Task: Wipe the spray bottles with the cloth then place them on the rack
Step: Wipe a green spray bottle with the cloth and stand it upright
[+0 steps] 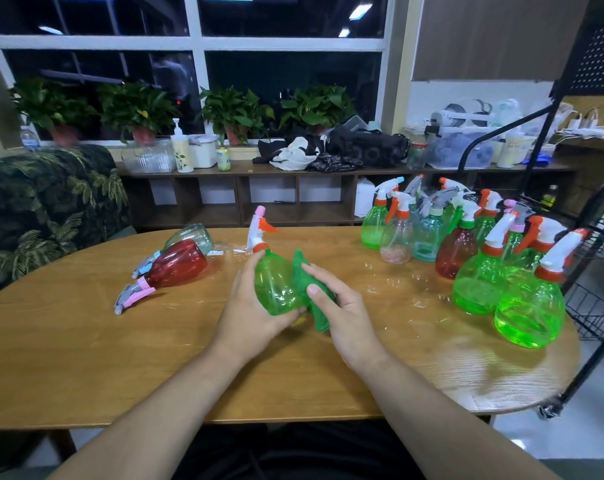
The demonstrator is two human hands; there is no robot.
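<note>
My left hand (248,306) grips a clear green spray bottle (274,284) with a white and orange trigger head, held upright above the middle of the table. My right hand (342,306) presses a green cloth (309,289) against the bottle's right side. A red bottle (177,263) and a pale clear bottle (191,235) lie on their sides at the left. Several upright bottles (480,251), green, red, teal and clear, crowd the table's right end. The black wire rack (598,271) stands just past that end.
The oval wooden table (86,341) fills the foreground. A leaf-patterned sofa (44,209) sits at the left. Behind the table runs a low shelf (259,188) with plants, containers and dark clothing under a window.
</note>
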